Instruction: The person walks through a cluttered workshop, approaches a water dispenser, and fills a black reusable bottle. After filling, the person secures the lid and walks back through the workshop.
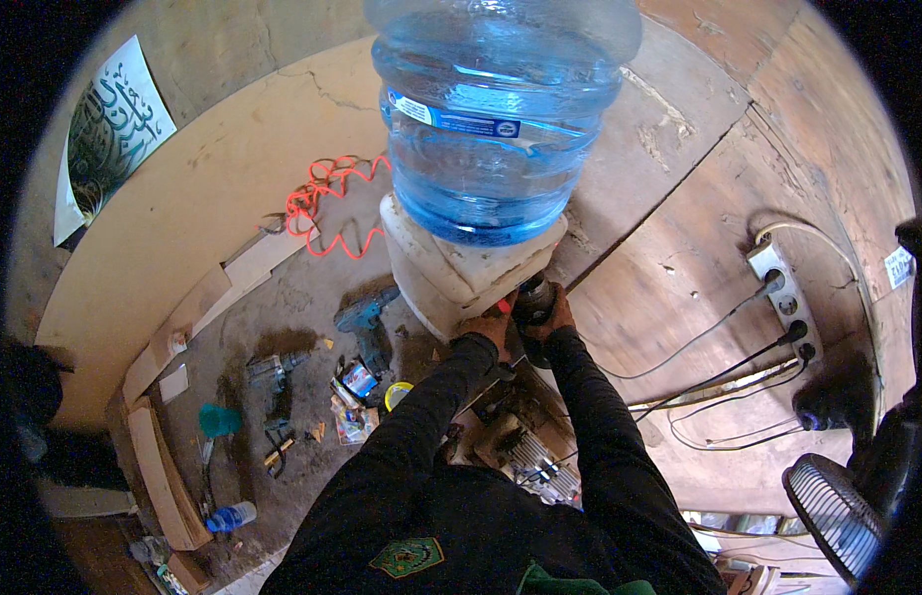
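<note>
A large clear-blue water bottle (491, 139) stands upside down on a worn whitish water dispenser (436, 263) in front of me. My left hand (489, 329) is at the dispenser's front, its fingers curled at a small red tap (506, 305). Close beside it, my right hand (556, 315) is wrapped around a dark cup-like container (531, 300), held by the dispenser's front. The container's inside is too dark to make out. Both forearms, in black sleeves, reach forward, and part of the left fingers is hidden.
Left on the worn surface lie a blue cordless drill (367, 319), another power tool (275, 369), a yellow tape roll (398, 396), a small water bottle (231, 516) and a coiled orange hose (327, 198). A power strip (786, 297) with plugged cables and a fan (836, 516) are right.
</note>
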`<state>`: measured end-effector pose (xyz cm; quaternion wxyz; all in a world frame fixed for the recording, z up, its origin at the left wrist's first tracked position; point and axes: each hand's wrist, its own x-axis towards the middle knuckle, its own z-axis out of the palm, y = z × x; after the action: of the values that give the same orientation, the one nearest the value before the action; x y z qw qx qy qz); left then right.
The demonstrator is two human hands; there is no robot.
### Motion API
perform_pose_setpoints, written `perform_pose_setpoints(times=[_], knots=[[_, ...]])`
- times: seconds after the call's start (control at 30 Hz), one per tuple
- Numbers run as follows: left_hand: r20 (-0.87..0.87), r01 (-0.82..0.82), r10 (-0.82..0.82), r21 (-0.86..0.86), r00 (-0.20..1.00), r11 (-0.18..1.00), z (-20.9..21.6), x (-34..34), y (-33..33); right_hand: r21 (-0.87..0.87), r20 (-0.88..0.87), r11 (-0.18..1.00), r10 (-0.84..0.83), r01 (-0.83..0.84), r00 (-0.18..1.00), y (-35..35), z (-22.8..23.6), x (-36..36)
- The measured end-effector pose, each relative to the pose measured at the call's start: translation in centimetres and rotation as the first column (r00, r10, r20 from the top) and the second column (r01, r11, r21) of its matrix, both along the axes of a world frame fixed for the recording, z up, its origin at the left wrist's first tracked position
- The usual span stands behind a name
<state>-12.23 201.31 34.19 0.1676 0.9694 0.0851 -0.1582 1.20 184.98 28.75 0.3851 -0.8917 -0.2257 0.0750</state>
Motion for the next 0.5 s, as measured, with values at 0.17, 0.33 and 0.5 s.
perform_pose_setpoints(times=[0.17, 0.33, 0.5], knots=[[0.098, -0.003, 0.002, 0.011, 0.995, 1.0, -0.4, -0.4, 0.0, 0.063, 0.058, 0.998, 0.021, -0.024, 0.998, 0.1, -0.5, 0.1], [0.05, -0.004, 0.004, 0.008, 0.999, 1.0, -2.1, 0.5, 0.1, 0.017, 0.036, 1.0, 0.016, -0.016, 0.999, 0.2, 0.4, -0.2], [0.001, 0.017, -0.017, 0.083, 1.0, 0.996, -3.5, 1.0, -0.1, 0.159, -0.151, 0.987, 0.028, -0.004, 0.988, 0.4, 2.0, -1.0]])
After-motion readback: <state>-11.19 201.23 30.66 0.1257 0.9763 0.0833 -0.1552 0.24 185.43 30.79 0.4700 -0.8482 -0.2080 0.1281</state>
